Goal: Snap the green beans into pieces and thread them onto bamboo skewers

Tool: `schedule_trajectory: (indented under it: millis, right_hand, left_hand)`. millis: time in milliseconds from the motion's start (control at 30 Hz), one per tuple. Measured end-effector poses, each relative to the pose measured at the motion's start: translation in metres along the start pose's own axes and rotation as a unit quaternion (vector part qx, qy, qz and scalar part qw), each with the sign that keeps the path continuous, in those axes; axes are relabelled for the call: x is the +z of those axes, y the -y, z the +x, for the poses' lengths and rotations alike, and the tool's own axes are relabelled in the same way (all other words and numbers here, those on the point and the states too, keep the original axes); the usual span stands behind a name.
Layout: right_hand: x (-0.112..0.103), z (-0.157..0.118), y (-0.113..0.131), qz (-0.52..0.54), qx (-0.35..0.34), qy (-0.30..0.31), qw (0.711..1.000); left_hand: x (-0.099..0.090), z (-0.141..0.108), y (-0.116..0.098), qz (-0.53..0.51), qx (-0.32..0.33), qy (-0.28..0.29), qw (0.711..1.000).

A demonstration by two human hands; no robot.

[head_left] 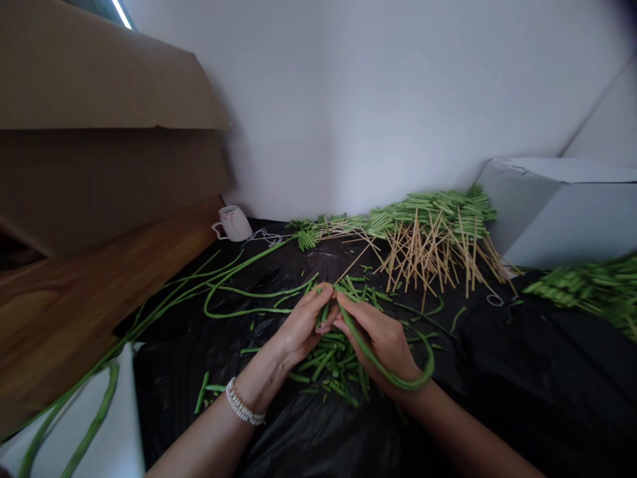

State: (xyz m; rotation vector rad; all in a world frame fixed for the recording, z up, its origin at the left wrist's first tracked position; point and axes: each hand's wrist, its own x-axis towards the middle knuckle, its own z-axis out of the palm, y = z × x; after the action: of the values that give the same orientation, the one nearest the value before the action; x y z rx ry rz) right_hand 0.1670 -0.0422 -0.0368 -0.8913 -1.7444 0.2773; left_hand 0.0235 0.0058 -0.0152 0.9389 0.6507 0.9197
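Nearest to us, our bare left forearm (219, 431) and right forearm (462, 425) reach in, the left wearing a white beaded bracelet (243, 401). Between them, mid-scene, we have a long, thin green bean (428, 375) closed in the fingers of our right hand (385, 335), its length looping round below that hand. Our left hand (303, 325) meets it fingertip to fingertip, its fingers bent closed around a short green piece (325, 313).

Under our hands we see a loose pile of short-cut green pieces (333, 365) on crinkled black plastic sheeting (189, 372). To the left, uncut long green beans (239, 312) curve across it, and more lie over a smooth white sheet (124, 411) at the near left.

Farther right, thin pale wooden sticks (418, 255) poke toward us from stacked rows of green pieces (432, 206); another green stack (592, 285) lies at far right, before a white box (582, 212). At far left we find a white mug (236, 224) beside a tangled white cord (266, 237), and a large brown cardboard box (109, 159).
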Motion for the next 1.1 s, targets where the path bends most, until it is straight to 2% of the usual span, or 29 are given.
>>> schedule_trajectory:
  millis: [367, 667, 967, 1100]
  right_hand:
    - [0.004, 0.0, -0.003, -0.052, -0.051, -0.044, 0.996]
    - [0.007, -0.004, -0.004, -0.043, -0.091, -0.006, 0.995]
    - [0.005, -0.006, 0.002, -0.122, -0.088, 0.036, 0.988]
    - [0.007, -0.005, 0.003, -0.163, -0.121, 0.034, 0.979]
  left_hand:
    - [0.003, -0.001, 0.0, 0.007, 0.006, -0.008, 1.0]
    - [0.008, -0.003, -0.001, -0.014, -0.022, -0.026, 0.999]
    - [0.011, -0.003, -0.001, 0.02, -0.014, -0.035, 0.999]
    - [0.014, -0.005, -0.003, 0.052, -0.002, -0.056, 0.997]
